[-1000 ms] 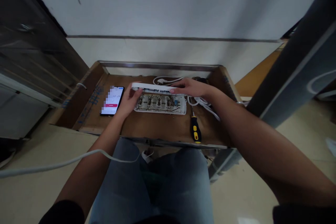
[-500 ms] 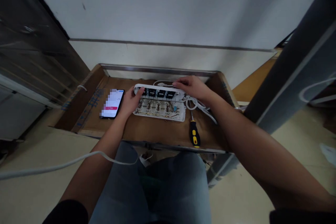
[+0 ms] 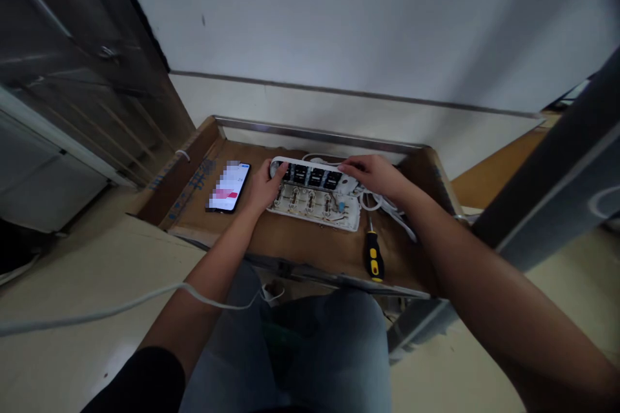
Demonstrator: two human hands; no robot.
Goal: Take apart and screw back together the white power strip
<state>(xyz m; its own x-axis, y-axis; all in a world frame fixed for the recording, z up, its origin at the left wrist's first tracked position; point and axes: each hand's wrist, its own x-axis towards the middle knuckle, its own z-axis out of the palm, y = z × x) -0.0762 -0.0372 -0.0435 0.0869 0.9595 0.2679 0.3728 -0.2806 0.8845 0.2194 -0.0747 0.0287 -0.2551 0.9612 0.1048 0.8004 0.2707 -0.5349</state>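
Looking down through the head camera at a brown tabletop [image 3: 290,242] before a white wall. Holding with both hands the white cover [image 3: 310,174] of a power strip, tilted up on its long back edge, with the inner side and four dark socket blocks turned toward the camera. Gripping the left end with the left hand [image 3: 264,187], fingers closed around the rounded corner, thumb at the front. Gripping the right end with the right hand [image 3: 375,175], fingers curled over the top edge from above.

Directly below and in front of the cover, flat on the tabletop, the open base [image 3: 314,208] with bare metal contacts and thin wires. Just left of the left hand, a phone [image 3: 228,187] with a lit screen. Near the front edge, to the right of the base, a screwdriver [image 3: 374,257] with a black and yellow handle. Beside the right hand, a looped white cable [image 3: 387,205].

For good handling here, as a judgement only: keep both ends at equal height, to avoid twisting the thin plastic. Keep the back edge of the cover parallel to the back edge of the base. Keep fingertips away from the contacts. Mind the wires near the right end, partly hidden under the right hand.
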